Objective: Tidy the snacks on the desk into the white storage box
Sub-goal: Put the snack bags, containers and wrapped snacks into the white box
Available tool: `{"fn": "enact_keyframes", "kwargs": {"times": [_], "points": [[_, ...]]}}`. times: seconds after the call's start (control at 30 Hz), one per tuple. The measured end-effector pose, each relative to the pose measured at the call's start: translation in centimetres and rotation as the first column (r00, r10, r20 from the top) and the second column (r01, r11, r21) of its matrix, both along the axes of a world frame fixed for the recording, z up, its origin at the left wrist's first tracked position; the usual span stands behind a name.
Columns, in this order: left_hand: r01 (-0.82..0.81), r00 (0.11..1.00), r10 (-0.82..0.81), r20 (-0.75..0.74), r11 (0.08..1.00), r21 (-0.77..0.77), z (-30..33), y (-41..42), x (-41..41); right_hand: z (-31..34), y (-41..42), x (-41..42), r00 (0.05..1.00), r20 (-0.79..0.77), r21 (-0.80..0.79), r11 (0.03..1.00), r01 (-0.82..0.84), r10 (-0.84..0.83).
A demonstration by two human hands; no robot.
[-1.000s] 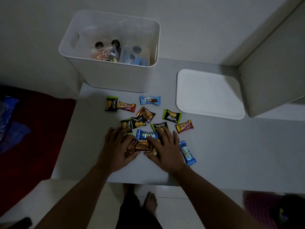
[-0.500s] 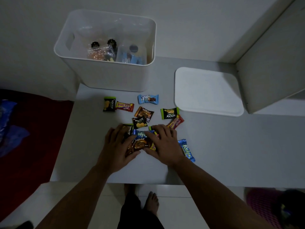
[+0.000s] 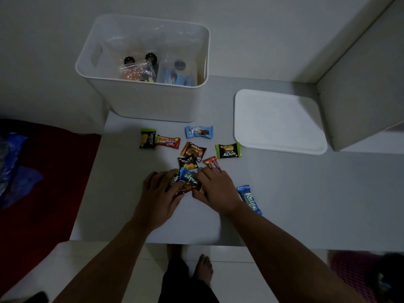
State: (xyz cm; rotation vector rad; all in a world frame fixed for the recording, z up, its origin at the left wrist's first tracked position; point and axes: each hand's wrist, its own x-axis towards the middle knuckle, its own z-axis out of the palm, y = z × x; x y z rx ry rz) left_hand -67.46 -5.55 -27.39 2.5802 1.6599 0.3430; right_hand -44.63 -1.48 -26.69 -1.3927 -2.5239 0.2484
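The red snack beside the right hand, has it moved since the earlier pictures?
Yes. The red snack slid left: earlier below-right of the green Nextar packet, now below-left of it, at the right hand.

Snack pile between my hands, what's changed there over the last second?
Both hands, left hand and right hand, closed in, bunching the snack pile tighter; the red wrapper was dragged in against the right fingers. The blue Kalpa bar, outer snacks, white storage box and lid stayed put.
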Motion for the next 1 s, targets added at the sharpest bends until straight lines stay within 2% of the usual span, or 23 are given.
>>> {"fn": "enact_keyframes", "kwargs": {"times": [0.13, 0.3, 0.37, 0.47, 0.53, 0.63, 0.73, 0.9, 1.0], "points": [[-0.084, 0.989, 0.084, 0.123, 0.996, -0.006, 0.2, 0.1, 0.5, 0.7, 0.3, 0.0, 0.998, -0.062, -0.072, 0.997, -0.005, 0.000], [-0.184, 0.965, 0.191, 0.177, 0.981, -0.054, 0.8, 0.3, 1.4, 3.4, 0.5, 1.0, 0.966, -0.208, -0.219, 0.969, 0.110, -0.156], [-0.203, 0.953, 0.220, 0.208, 0.974, -0.099, 1.2, 0.1, 1.7, 5.0, 0.3, 2.1, 0.913, -0.285, -0.283, 0.936, 0.211, -0.292], [-0.179, 0.961, 0.206, 0.185, 0.972, -0.152, 1.9, -0.1, 2.0, 6.5, -0.5, 4.9, 0.767, -0.371, -0.369, 0.841, 0.396, -0.524], [-0.160, 0.975, 0.184, 0.127, 0.971, -0.180, 2.1, -0.3, 2.1, 6.4, -1.4, 7.3, 0.700, -0.390, -0.382, 0.797, 0.468, -0.598], [-0.166, 0.981, 0.183, 0.067, 0.965, -0.201, 2.1, -0.5, 2.2, 5.2, -3.6, 9.8, 0.658, -0.355, -0.424, 0.742, 0.519, -0.664], [-0.172, 0.981, 0.184, 0.054, 0.969, -0.179, 2.1, -0.9, 2.6, 3.8, -5.7, 10.5, 0.698, -0.288, -0.429, 0.740, 0.517, -0.655], [-0.146, 0.987, 0.156, 0.048, 0.976, -0.160, 1.9, -1.9, 3.2, 3.4, -7.2, 9.8, 0.739, -0.216, -0.335, 0.759, 0.558, -0.638], [-0.069, 0.997, 0.074, 0.027, 0.987, -0.143, 1.9, -2.2, 3.8, 3.0, -7.5, 9.2, 0.853, -0.024, -0.232, 0.833, 0.502, -0.521]]}}
